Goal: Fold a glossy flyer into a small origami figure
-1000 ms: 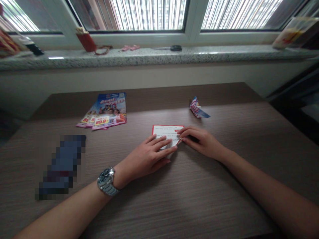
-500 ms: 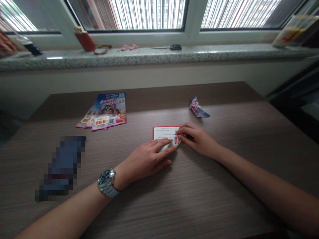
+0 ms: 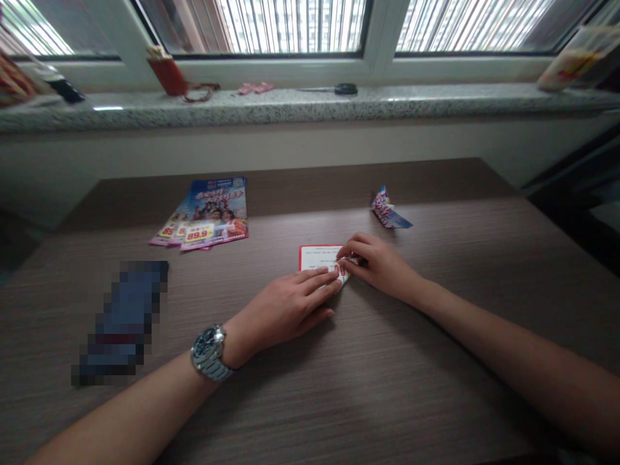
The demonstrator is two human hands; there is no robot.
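A white paper leaflet (image 3: 316,256) with a red border and printed lines lies on the table between my hands. My left hand (image 3: 295,297), with a metal watch (image 3: 211,352) on its wrist, rests flat over the sheet's near side, fingers stretched out. From the right, my right hand (image 3: 375,261) pinches the sheet's right edge, which looks turned over. The fingers hide part of that fold. Beyond the right hand stands a small folded paper piece (image 3: 387,210) with the same kind of colourful print as the stacked flyers.
Fanned blue and pink flyers (image 3: 216,216) lie at the back left of the brown table (image 3: 271,413). Nearer is a pixelated dark blue object (image 3: 126,320). On the stone windowsill (image 3: 411,106) are scissors (image 3: 345,89), pink bits (image 3: 256,88) and a red container (image 3: 167,74).
My right fingers have moved slightly left and inward over the leaflet, bringing its right edge along. My left hand stays flat in nearly the same place. The view has shifted a little.
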